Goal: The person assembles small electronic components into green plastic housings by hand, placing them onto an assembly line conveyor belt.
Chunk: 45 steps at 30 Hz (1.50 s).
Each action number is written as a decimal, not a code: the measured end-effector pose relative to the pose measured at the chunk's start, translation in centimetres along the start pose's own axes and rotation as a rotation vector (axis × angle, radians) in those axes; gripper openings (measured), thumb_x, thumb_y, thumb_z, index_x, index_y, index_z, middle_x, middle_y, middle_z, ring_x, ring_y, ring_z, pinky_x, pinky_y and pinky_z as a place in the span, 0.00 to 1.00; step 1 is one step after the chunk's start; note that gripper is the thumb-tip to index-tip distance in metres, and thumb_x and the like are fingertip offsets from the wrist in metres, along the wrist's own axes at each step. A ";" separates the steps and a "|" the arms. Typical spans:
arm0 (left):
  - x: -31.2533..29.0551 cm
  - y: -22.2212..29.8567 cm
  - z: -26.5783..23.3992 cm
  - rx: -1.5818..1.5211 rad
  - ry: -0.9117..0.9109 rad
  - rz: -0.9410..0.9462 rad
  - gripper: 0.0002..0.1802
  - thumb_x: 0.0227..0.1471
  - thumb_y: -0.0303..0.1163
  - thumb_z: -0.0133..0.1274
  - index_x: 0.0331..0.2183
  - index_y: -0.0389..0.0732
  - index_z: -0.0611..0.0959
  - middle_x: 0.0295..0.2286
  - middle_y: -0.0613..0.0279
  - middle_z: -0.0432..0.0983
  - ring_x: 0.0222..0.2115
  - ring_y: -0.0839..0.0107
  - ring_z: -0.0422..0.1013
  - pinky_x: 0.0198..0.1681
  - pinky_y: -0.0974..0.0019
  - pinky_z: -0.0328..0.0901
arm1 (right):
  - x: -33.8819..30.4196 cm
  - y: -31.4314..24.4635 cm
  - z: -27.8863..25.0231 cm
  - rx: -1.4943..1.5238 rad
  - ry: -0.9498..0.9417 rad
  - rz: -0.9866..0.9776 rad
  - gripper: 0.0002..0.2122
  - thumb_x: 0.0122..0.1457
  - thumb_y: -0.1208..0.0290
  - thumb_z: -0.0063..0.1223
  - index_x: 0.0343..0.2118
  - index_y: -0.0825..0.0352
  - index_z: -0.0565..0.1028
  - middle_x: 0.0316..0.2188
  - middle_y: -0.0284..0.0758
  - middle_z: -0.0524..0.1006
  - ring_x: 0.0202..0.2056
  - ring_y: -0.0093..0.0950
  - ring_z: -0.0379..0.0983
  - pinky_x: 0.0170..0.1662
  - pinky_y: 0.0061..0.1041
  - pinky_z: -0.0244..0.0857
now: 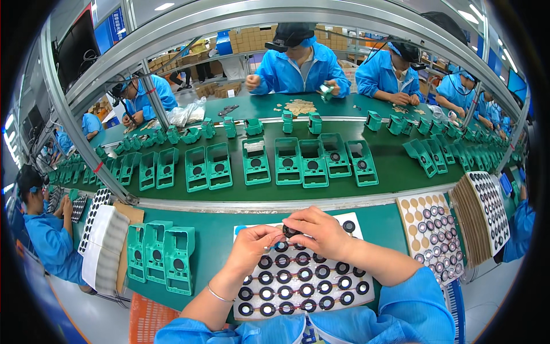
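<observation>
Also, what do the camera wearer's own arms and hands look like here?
The left hand and right hand wear no gloves. A thin, silver-coloured bracelet circles the left wrist; none shows on the right. The loose sleeves are bright blue and wrinkled, leaving the forearms mostly bare. No cables show on either arm.

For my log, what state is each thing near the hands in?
Right hand, holding a black round part.
Left hand, fingertips at that part's edge.
Black round part, held over the white sheet.
White sheet, flat, bearing black rings.
Three green housings at left, side by side.
Disc sheet, partly filled.
Bracelet, around the left wrist.
</observation>
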State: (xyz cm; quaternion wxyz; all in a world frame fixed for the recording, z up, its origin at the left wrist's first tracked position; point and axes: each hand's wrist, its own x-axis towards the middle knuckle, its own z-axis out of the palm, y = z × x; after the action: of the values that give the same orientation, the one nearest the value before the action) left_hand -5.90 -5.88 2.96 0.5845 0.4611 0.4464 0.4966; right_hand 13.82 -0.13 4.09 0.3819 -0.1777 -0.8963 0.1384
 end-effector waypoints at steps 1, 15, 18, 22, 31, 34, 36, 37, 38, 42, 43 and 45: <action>0.0 -0.1 0.0 -0.001 0.001 -0.001 0.09 0.50 0.25 0.51 0.33 0.30 0.80 0.30 0.60 0.77 0.31 0.78 0.70 0.36 0.77 0.65 | -0.1 0.0 0.1 0.001 -0.001 0.000 0.20 0.44 0.71 0.61 0.43 0.65 0.72 0.38 0.35 0.72 0.37 0.35 0.69 0.39 0.29 0.65; 0.4 -0.7 -0.2 -0.103 -0.021 -0.103 0.06 0.49 0.27 0.53 0.28 0.35 0.80 0.29 0.62 0.76 0.31 0.77 0.69 0.40 0.75 0.61 | -0.3 0.6 -0.4 0.467 -0.196 0.306 0.20 0.49 0.79 0.57 0.47 0.64 0.71 0.41 0.37 0.71 0.40 0.30 0.70 0.41 0.23 0.65; 0.2 -0.7 -0.3 -0.134 -0.040 -0.155 0.06 0.49 0.28 0.53 0.28 0.35 0.80 0.29 0.63 0.76 0.31 0.77 0.69 0.40 0.74 0.61 | -0.5 1.1 -0.2 0.588 -0.238 0.334 0.18 0.50 0.78 0.55 0.47 0.66 0.71 0.41 0.37 0.70 0.38 0.28 0.71 0.39 0.21 0.66; 0.1 -0.8 -0.2 -0.155 -0.040 -0.114 0.06 0.47 0.29 0.56 0.28 0.36 0.80 0.26 0.66 0.75 0.23 0.84 0.61 0.27 0.79 0.55 | -0.8 1.5 0.5 0.514 -0.188 0.213 0.19 0.51 0.78 0.54 0.48 0.66 0.70 0.41 0.36 0.71 0.36 0.24 0.70 0.39 0.19 0.66; -0.7 -1.7 -3.0 0.843 0.221 0.239 0.05 0.42 0.29 0.57 0.24 0.37 0.82 0.24 0.63 0.76 0.27 0.72 0.65 0.32 0.69 0.60 | -0.5 5.2 -0.9 0.537 -0.023 0.553 0.15 0.50 0.76 0.57 0.43 0.67 0.73 0.31 0.31 0.71 0.30 0.18 0.69 0.35 0.17 0.64; -0.6 -2.6 -4.0 1.051 0.355 0.291 0.02 0.38 0.28 0.57 0.20 0.42 0.81 0.22 0.64 0.74 0.26 0.62 0.63 0.34 0.60 0.58 | 0.2 10.7 -2.4 0.181 0.176 0.509 0.15 0.45 0.76 0.60 0.39 0.67 0.74 0.28 0.32 0.72 0.26 0.21 0.67 0.32 0.20 0.64; -0.2 -4.0 -4.3 1.098 0.363 0.326 0.01 0.38 0.28 0.58 0.20 0.43 0.81 0.23 0.65 0.74 0.28 0.62 0.63 0.34 0.60 0.57 | 1.3 13.4 -3.8 0.026 0.196 0.666 0.14 0.44 0.76 0.59 0.36 0.66 0.72 0.27 0.35 0.72 0.27 0.27 0.67 0.33 0.25 0.63; -0.1 -4.3 -4.4 1.155 0.390 0.353 0.01 0.37 0.28 0.58 0.19 0.43 0.82 0.23 0.66 0.73 0.29 0.62 0.63 0.35 0.60 0.57 | 1.9 14.7 -4.0 -0.131 0.183 0.572 0.13 0.44 0.76 0.59 0.35 0.65 0.73 0.27 0.35 0.72 0.30 0.30 0.66 0.35 0.28 0.63; 0.0 -4.3 -4.4 1.149 0.385 0.358 0.01 0.37 0.28 0.58 0.19 0.43 0.82 0.23 0.66 0.73 0.29 0.62 0.63 0.35 0.60 0.57 | 2.2 16.0 -3.9 -0.288 0.168 0.476 0.11 0.44 0.75 0.58 0.33 0.65 0.73 0.28 0.35 0.71 0.33 0.33 0.66 0.37 0.30 0.63; -0.5 -3.8 -4.4 1.215 0.410 0.441 0.01 0.37 0.28 0.59 0.20 0.43 0.82 0.23 0.66 0.72 0.30 0.63 0.63 0.36 0.61 0.56 | 2.4 20.0 -2.2 -0.425 0.076 0.428 0.09 0.44 0.75 0.58 0.31 0.63 0.74 0.29 0.34 0.71 0.38 0.36 0.65 0.40 0.33 0.63; -0.7 -3.9 -4.5 1.211 0.413 0.447 0.01 0.37 0.27 0.58 0.20 0.42 0.82 0.23 0.65 0.71 0.29 0.63 0.62 0.36 0.61 0.56 | 2.3 20.4 -1.8 -0.456 0.035 0.402 0.09 0.44 0.75 0.57 0.31 0.63 0.74 0.30 0.34 0.71 0.38 0.35 0.65 0.40 0.33 0.63; -0.8 -4.1 -4.7 1.219 0.421 0.460 0.03 0.36 0.26 0.58 0.21 0.41 0.82 0.22 0.65 0.69 0.29 0.63 0.62 0.36 0.62 0.57 | 1.8 21.0 -1.4 -0.514 -0.035 0.385 0.09 0.44 0.74 0.57 0.31 0.62 0.75 0.33 0.32 0.72 0.39 0.34 0.65 0.42 0.32 0.64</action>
State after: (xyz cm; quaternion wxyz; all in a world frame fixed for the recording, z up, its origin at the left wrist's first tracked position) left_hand -9.89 -6.53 -1.80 0.0010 0.6843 0.6411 0.3473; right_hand 18.19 19.68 -1.86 0.2758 -0.4322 -0.8583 -0.0200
